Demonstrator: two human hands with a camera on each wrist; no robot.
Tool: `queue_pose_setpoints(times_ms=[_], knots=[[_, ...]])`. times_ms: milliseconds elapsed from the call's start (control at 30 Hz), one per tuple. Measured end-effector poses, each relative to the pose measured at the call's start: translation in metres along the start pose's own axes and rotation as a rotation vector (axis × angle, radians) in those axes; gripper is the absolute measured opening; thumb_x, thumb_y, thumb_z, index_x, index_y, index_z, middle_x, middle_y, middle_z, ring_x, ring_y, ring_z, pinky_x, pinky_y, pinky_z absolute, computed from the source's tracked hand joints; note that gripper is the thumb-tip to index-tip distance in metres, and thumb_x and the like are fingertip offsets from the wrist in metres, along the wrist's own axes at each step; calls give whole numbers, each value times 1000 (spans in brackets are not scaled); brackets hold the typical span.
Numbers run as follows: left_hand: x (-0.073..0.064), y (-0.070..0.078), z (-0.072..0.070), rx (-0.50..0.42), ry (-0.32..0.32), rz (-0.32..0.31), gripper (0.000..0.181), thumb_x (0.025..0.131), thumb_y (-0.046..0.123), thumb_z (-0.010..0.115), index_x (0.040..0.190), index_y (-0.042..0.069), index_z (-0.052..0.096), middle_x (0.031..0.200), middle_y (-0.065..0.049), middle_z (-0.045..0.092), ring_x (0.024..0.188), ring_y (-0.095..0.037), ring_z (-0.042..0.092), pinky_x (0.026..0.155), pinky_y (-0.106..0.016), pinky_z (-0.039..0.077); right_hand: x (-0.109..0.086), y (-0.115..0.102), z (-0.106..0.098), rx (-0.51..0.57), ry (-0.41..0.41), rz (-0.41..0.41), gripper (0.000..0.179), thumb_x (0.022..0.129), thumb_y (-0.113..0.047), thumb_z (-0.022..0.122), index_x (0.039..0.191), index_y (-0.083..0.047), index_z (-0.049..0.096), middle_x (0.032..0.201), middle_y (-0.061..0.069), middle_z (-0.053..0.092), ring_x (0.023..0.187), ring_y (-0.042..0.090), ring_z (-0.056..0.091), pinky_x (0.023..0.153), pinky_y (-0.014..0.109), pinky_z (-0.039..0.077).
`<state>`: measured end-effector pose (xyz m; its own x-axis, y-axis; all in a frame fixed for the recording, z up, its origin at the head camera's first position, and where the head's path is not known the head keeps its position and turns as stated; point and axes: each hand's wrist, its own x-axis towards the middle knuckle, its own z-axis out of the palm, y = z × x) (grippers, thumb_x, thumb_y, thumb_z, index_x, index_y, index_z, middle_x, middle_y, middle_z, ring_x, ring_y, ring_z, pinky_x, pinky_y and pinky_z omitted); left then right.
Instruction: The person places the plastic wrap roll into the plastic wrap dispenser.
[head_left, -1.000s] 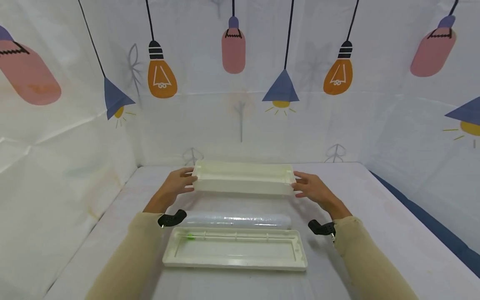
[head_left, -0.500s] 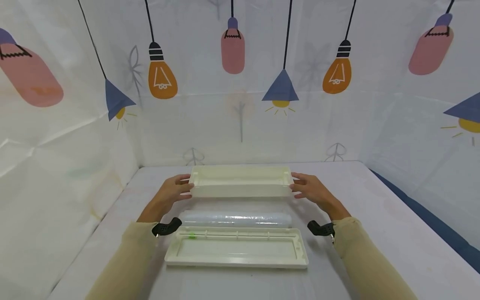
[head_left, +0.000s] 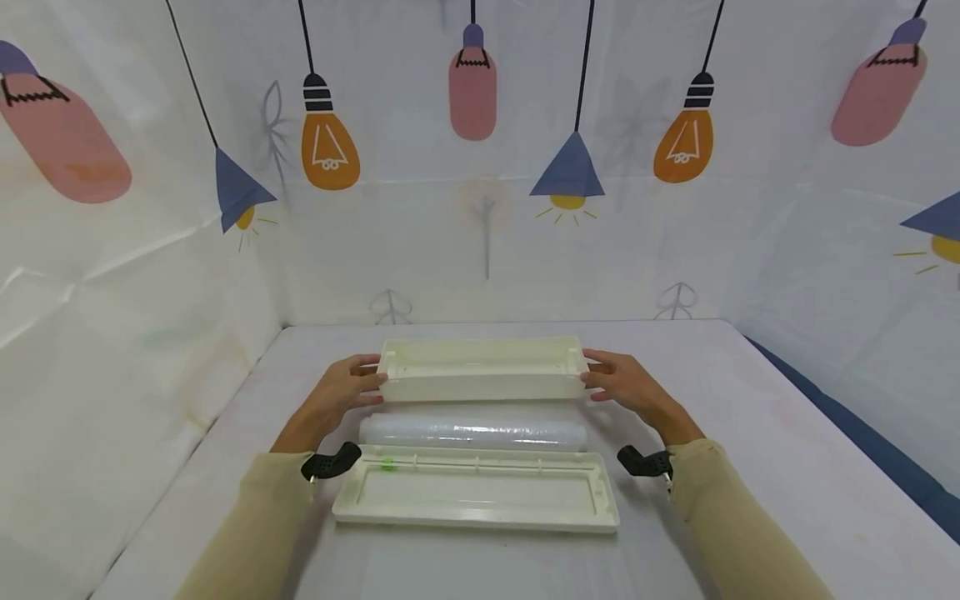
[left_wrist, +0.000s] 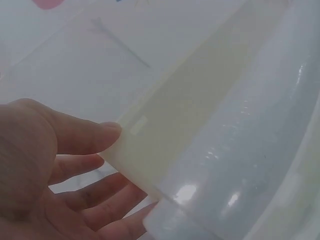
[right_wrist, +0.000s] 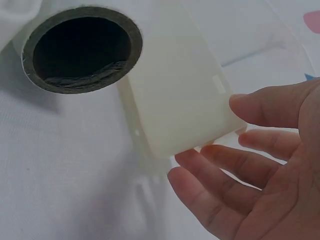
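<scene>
A long cream plastic box (head_left: 480, 388) with its hollow side showing is held at both short ends. My left hand (head_left: 336, 398) grips its left end, thumb (left_wrist: 102, 136) on the near wall and the other fingers at the end face and below. At the opposite end my right hand (head_left: 632, 392) holds it the same way, thumb (right_wrist: 250, 106) near a small slot. Close in front of the box lies a roll of clear plastic film (head_left: 472, 432); the right wrist view shows its hollow cardboard core (right_wrist: 134, 47).
Nearest me, a shallow cream lid (head_left: 480, 523) with a ribbed rail and a small green piece (head_left: 387, 464) lies on the white-covered table (head_left: 750, 500). A sheet printed with lamps (head_left: 480, 242) hangs behind the table. Dark bands with cameras are on both wrists.
Both hands have brought the box down and slightly nearer to me, toward the film roll, keeping their grip on its ends. The roll and lid stay in place.
</scene>
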<state>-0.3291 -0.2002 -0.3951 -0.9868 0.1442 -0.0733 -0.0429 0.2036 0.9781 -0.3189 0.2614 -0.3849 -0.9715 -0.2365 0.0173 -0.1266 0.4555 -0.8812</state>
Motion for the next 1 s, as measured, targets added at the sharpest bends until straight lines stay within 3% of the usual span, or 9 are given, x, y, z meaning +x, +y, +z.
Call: queue_pose_setpoints(times_ms=[567, 1000], knots=[[-5, -5, 0, 43, 5, -18, 59, 102, 12, 60, 152, -4, 34, 150, -30, 39, 129, -42, 51, 97, -44, 52, -4, 0, 6, 19, -10, 13, 64, 99, -15, 65, 152, 5, 35, 140, 30, 52, 116, 40, 61, 88, 45, 57], [-14, -6, -2, 109, 19, -22, 57, 102, 20, 61, 149, -3, 39, 149, -27, 43, 127, -38, 54, 101, -44, 49, -9, 7, 6, -17, 0, 29, 58, 101, -22, 62, 150, 3, 41, 139, 26, 55, 114, 36, 64, 88, 44, 57]])
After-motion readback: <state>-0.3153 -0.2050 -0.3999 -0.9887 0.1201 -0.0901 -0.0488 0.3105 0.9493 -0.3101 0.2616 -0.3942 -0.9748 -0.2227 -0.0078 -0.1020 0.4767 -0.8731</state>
